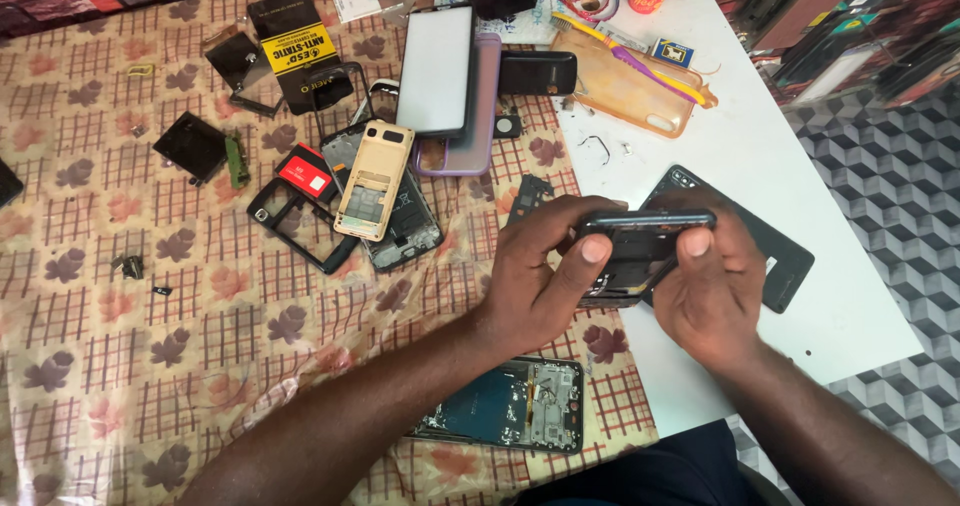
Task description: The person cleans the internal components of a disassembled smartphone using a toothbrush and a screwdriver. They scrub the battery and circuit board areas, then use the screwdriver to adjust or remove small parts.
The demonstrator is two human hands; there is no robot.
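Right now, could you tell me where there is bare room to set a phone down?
Free: the white tabletop right of the black back cover, and the floral cloth at lower left. Crowded: around the gold phone frame and the orange case.

Both forearms reach in from bottom edge, converging mid-frame. Left hand (535, 276) curled, thumb up & pressing, fingers wrapped behind. Right hand (712, 286) mirrors it, thumb tip forward, knuckles bent, wrists close together, both clamped tight
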